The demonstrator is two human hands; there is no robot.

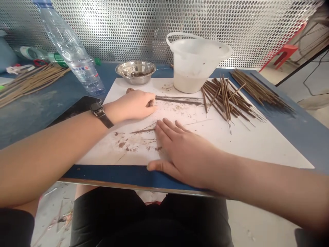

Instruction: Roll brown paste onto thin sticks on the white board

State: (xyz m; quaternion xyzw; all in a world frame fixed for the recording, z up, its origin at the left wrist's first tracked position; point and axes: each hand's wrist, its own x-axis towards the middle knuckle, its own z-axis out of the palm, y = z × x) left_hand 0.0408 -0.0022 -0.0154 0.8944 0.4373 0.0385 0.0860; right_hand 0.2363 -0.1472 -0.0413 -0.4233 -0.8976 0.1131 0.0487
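My left hand (136, 104) is curled over the white sheet (246, 144), fingers bent in; what lies inside them is mostly hidden. A brown lump (130, 90) shows just behind its knuckles. Several thin dark sticks (180, 99) lie flat, their left ends meeting my left fingertips. My right hand (180, 147) rests palm down with its fingers stretched out. From under its fingertips pokes a brown-coated thin stick (142, 131), tapering to the left. Brown crumbs (123, 144) and a few bare thin sticks are scattered near it.
Behind stand a steel bowl (136, 73) with dark bits inside and a white bucket (190, 65). Brown-coated sticks (226, 99) are heaped at the right, with another bundle (259, 89) beyond. A tilted plastic bottle (74, 55) and a dark flat object (74, 109) are left.
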